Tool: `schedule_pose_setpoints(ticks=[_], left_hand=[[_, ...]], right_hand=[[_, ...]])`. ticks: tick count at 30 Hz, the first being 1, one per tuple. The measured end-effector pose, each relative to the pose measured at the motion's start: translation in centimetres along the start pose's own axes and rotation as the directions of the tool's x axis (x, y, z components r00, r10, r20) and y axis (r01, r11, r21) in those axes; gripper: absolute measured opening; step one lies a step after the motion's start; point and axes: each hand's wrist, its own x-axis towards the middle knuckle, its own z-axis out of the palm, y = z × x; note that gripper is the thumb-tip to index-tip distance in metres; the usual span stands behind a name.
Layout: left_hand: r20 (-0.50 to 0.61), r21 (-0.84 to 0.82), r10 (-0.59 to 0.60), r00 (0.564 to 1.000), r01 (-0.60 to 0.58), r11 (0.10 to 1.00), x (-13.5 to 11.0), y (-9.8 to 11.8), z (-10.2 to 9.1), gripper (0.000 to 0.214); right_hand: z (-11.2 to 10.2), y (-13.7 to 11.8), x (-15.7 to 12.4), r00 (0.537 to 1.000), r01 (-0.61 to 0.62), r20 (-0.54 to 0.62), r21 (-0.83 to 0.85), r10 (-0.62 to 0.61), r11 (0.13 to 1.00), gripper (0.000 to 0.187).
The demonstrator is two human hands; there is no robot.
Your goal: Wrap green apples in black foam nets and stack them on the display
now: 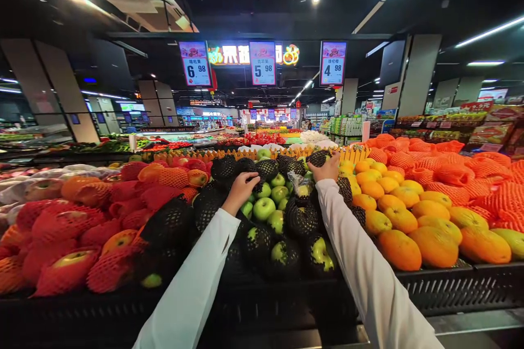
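Observation:
Green apples (264, 209) fill the middle of the display, some bare and others in black foam nets. My left hand (242, 192) reaches in from the left, its fingers bent and closed at the near side of a black-netted green apple (267, 168). Farther right and toward the back, my right hand (326, 169) has its fingers closed on another black-netted apple (318, 158); its thumb side is partly hidden. Between my hands lies a fruit in clear plastic wrap (303, 190). A black-netted apple (302, 217) sits just in front of it.
Apples in red nets (61, 229) are heaped on the left. Oranges (434, 245) and fruit in orange nets (454, 174) lie on the right. A black slatted crate edge (450, 286) runs along the front, and a small yellow fence (184, 157) along the back. Price screens (262, 64) hang overhead.

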Motion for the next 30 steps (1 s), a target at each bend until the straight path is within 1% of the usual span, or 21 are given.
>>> schedule_pose_setpoints(ticks=[2, 3, 5, 7, 10, 12, 13, 15, 17, 18, 19, 20, 23, 26, 27, 29, 30], left_hand=[[0.001, -0.005, -0.002, 1.0, 0.002, 1.0, 0.0, 0.0, 0.0, 0.031], [-0.001, -0.007, -0.002, 1.0, 0.002, 1.0, 0.0, 0.0, 0.0, 0.031], [-0.007, -0.012, -0.003, 1.0, 0.003, 1.0, -0.1, 0.0, 0.1, 0.03], [-0.01, -0.016, -0.004, 1.0, 0.004, 1.0, -0.1, 0.0, 0.1, 0.031], [-0.002, -0.018, -0.009, 1.0, 0.009, 1.0, 0.0, 0.0, 0.1, 0.032], [0.01, -0.015, -0.013, 1.0, 0.013, 1.0, 0.0, 0.0, 0.0, 0.031], [0.016, -0.013, -0.014, 1.0, 0.015, 1.0, 0.0, 0.0, 0.0, 0.031], [0.027, -0.008, -0.015, 1.0, 0.016, 1.0, -0.1, 0.0, 0.0, 0.031], [0.028, -0.003, -0.013, 1.0, 0.013, 1.0, -0.1, 0.1, 0.0, 0.032], [0.025, -0.001, -0.011, 1.0, 0.011, 1.0, -0.1, 0.1, 0.0, 0.032], [0.021, 0.002, -0.008, 1.0, 0.008, 1.0, -0.1, 0.2, 0.0, 0.032], [0.018, 0.004, -0.005, 1.0, 0.005, 1.0, -0.1, 0.2, 0.0, 0.031], [-0.001, 0.004, 0.041, 0.999, -0.041, 0.999, -0.2, 0.6, -0.2, 0.031], [-0.034, -0.011, 0.134, 0.99, -0.134, 0.991, -0.5, 1.0, -0.3, 0.032], [-0.038, -0.016, 0.158, 0.987, -0.158, 0.987, -0.6, 1.1, -0.4, 0.033], [-0.034, -0.024, 0.195, 0.98, -0.196, 0.98, -0.7, 1.4, -0.5, 0.034], [-0.028, -0.028, 0.209, 0.978, -0.209, 0.977, -0.7, 1.5, -0.5, 0.035]], right_hand=[[1.1, 0.1, 0.1, 0.996, 0.055, 0.068, -0.075, -0.05, 0.996, 0.086], [1.6, 0.0, 0.1, 0.995, 0.07, 0.083, -0.1, -0.062, 0.992, 0.083], [2.3, 0.1, 0.3, 0.996, 0.062, 0.076, -0.135, -0.052, 0.989, 0.079], [2.7, 0.1, 0.6, 0.998, 0.025, 0.052, -0.133, -0.018, 0.991, 0.079], [2.8, 0.3, 1.2, 0.997, -0.041, 0.065, -0.026, 0.043, 0.999, 0.091], [2.8, 0.3, 1.5, 0.995, -0.027, 0.1, 0.03, 0.024, 0.999, 0.101], [2.9, 0.2, 1.6, 0.992, -0.005, 0.13, 0.028, 0.002, 1.0, 0.104], [3.1, 0.1, 1.7, 0.965, 0.046, 0.261, -0.042, -0.033, 0.998, 0.104], [3.3, -0.2, 1.6, 0.905, 0.089, 0.425, -0.133, -0.024, 0.987, 0.1], [3.4, -0.3, 1.5, 0.874, 0.108, 0.485, -0.168, -0.014, 0.98, 0.097], [3.5, -0.4, 1.4, 0.854, 0.127, 0.52, -0.193, -0.009, 0.973, 0.093], [3.4, -0.5, 1.2, 0.847, 0.145, 0.531, -0.208, -0.012, 0.967, 0.088], [2.9, -1.0, 0.2, 0.858, 0.193, 0.511, -0.233, -0.048, 0.953, 0.071], [2.2, -1.9, -1.3, 0.895, 0.283, 0.419, -0.278, -0.15, 0.918, 0.056], [2.0, -2.3, -1.9, 0.895, 0.326, 0.399, -0.28, -0.2, 0.903, 0.051], [1.8, -3.2, -3.3, 0.871, 0.433, 0.371, -0.265, -0.323, 0.862, 0.043], [1.7, -3.7, -4.0, 0.845, 0.495, 0.362, -0.248, -0.394, 0.833, 0.04]])
